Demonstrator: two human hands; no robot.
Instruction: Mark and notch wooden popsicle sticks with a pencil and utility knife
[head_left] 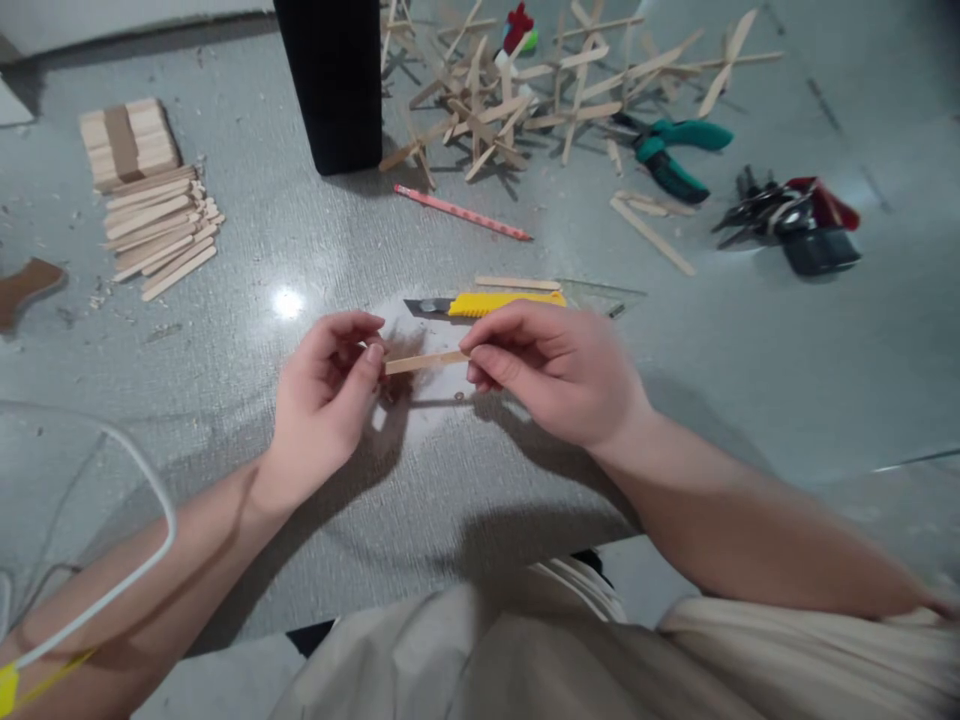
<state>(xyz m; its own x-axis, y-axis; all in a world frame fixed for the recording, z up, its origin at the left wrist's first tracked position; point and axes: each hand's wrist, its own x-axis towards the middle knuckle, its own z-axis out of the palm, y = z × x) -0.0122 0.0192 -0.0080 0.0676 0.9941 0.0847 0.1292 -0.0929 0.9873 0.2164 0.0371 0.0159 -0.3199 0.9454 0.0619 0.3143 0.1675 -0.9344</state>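
A short wooden craft stick [425,362] is stretched between my two hands, above a small white patch on the grey table. My left hand [328,378] pinches one end between thumb and fingers. The other end sits in the closed fingertips of my right hand [551,368]. Just beyond the stick lies a yellow utility knife [504,304] with its blade out, pointing left; my right hand partly covers its near side. Behind the knife rest a loose craft stick [517,284] and a clear set square [607,290].
Craft sticks [161,225] lie heaped at left by a banded bundle [129,142]. A tall black object [337,90] stands at the back, beside crossed-stick pieces [487,110]. A pink pencil [463,212], green-handled pliers [671,155] and black clips [795,220] lie further right. A white cable [154,475] crosses at left.
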